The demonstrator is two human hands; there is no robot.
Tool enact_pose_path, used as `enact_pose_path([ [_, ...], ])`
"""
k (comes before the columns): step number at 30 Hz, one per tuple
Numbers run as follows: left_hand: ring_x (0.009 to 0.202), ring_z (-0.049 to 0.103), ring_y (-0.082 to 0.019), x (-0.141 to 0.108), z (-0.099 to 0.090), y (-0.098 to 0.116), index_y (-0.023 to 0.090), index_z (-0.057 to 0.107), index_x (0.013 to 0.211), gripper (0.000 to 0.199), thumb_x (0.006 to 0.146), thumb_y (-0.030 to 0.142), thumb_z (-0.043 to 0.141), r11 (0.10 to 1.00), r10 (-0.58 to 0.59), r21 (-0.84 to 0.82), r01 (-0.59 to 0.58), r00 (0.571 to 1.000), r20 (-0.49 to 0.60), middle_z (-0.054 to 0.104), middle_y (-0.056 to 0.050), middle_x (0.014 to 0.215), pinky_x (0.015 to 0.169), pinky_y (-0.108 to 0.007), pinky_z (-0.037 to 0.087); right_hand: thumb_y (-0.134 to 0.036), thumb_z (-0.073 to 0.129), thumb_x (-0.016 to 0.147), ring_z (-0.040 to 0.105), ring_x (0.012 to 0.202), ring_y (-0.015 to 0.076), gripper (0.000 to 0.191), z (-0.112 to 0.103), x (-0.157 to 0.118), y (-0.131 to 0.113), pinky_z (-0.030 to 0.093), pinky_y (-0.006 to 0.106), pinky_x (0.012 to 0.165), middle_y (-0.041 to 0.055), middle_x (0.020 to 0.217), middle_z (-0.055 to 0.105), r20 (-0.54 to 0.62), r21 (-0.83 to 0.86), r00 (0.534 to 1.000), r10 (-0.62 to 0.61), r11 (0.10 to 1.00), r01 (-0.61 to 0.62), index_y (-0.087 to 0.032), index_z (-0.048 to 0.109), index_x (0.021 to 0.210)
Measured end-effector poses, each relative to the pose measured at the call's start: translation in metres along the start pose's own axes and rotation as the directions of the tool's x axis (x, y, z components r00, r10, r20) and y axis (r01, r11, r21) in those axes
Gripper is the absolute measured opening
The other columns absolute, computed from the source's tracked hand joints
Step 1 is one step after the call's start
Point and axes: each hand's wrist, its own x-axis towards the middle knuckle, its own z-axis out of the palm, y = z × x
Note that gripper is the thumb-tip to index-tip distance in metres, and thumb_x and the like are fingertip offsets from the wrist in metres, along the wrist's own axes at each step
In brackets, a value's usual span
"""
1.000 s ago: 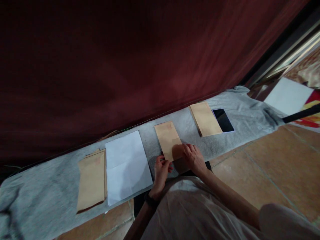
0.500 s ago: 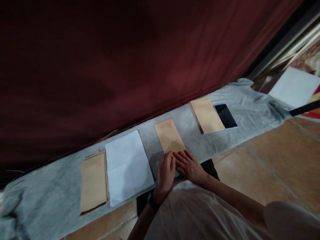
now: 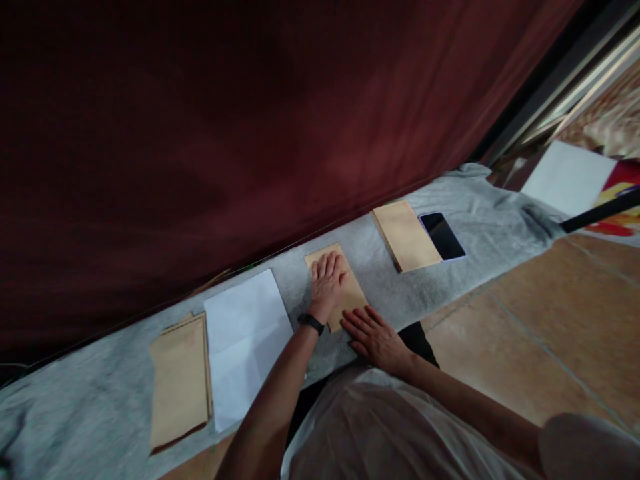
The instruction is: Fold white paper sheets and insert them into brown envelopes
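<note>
One brown envelope (image 3: 353, 297) lies on the grey cloth (image 3: 395, 293) in front of me. My left hand (image 3: 327, 280), with a dark band at the wrist, rests flat on its upper part, palm down. At the envelope's near end lies my right hand (image 3: 374, 335), fingers spread and touching its edge. A stack of brown envelopes (image 3: 181, 383) is at the left, beside white sheets of paper (image 3: 247, 343) with a crease across them. To the right is a second stack of brown envelopes (image 3: 407, 235).
A phone (image 3: 443, 236) touches the right stack. Behind the cloth-covered surface hangs a dark red curtain (image 3: 280, 133). At the far right are a white sheet (image 3: 569, 177) and a dark bar (image 3: 600, 210). Tiled floor (image 3: 525, 320) shows at the lower right.
My left hand has moved forward from the envelope's near end onto its upper part and lies flat. My right hand stays near the close end. The view has shifted slightly.
</note>
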Motion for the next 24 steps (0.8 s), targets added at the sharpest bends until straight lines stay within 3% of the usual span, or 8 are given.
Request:
enact_pose_path([
  [4,0.155,0.024,-0.03,0.013,0.003,-0.003,0.017,0.036,0.157,0.056,0.105,0.035,0.036,1.0,-0.004,-0.002,0.004,1.0,-0.03,0.037,-0.01,0.164,0.125,-0.057,0.016,-0.032,0.054,0.103,0.042,0.146,0.0274,0.056,-0.001,0.0,0.0,0.029,0.054,0.124,0.0064,0.161,0.041,-0.008,-0.006,1.0,-0.007,1.0,0.007,-0.026,0.039,0.156],
  [8,0.155,0.025,-0.029,-0.002,0.001,-0.005,0.012,0.035,0.157,0.057,0.106,0.035,0.035,0.999,0.046,-0.006,-0.046,0.999,0.005,0.034,-0.011,0.165,0.126,-0.051,0.019,-0.033,0.055,0.102,0.044,0.145,0.0266,0.057,0.0,0.0,0.0,0.03,0.053,0.123,0.0076,0.16,0.043,-0.032,-0.022,0.999,-0.015,1.0,0.014,-0.025,0.04,0.156],
  [17,0.156,0.019,-0.028,-0.108,-0.001,0.017,0.007,0.025,0.16,0.063,0.107,0.039,0.032,0.999,0.018,0.038,-0.019,1.0,0.019,0.025,-0.017,0.167,0.125,-0.048,0.027,-0.036,0.053,0.103,0.043,0.145,0.0264,0.055,0.008,-0.001,0.002,0.026,0.052,0.125,0.0084,0.157,0.047,-0.059,-0.081,0.998,-0.036,0.996,0.031,-0.021,0.041,0.155],
  [24,0.154,0.026,-0.03,-0.167,-0.002,0.022,0.006,0.024,0.16,0.074,0.103,0.05,0.041,0.99,0.132,0.045,-0.134,0.99,0.05,0.033,-0.019,0.164,0.123,-0.049,0.033,-0.033,0.053,0.102,0.037,0.148,0.0259,0.062,0.005,-0.001,0.002,0.026,0.051,0.124,0.0079,0.163,0.037,-0.014,-0.121,0.998,-0.054,0.991,0.052,-0.022,0.032,0.16],
])
